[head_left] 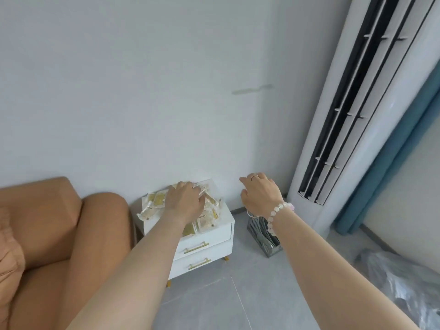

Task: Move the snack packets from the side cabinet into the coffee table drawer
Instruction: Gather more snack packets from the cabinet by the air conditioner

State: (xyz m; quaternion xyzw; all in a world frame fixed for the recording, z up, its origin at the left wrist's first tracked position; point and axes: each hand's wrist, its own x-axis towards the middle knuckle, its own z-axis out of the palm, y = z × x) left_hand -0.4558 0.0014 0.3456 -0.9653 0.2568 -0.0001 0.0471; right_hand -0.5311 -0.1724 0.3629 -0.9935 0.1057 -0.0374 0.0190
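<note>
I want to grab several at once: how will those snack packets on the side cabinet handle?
The snack packets look like thin, glossy film, so probably floppy and a bit slippery. They lie in a loose overlapping heap under the left hand, so they seem light and apt to slide apart. Some reach the side cabinet edge and may drop.

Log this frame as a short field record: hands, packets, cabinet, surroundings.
left hand: palm down on the snack packets, grip not clear
right hand: empty, fingers loosely curled, in the air right of the side cabinet
packets: heaped on cabinet top
drawers: both shut
nearby: sofa left, grey file rack right
coffee table: out of view
</note>
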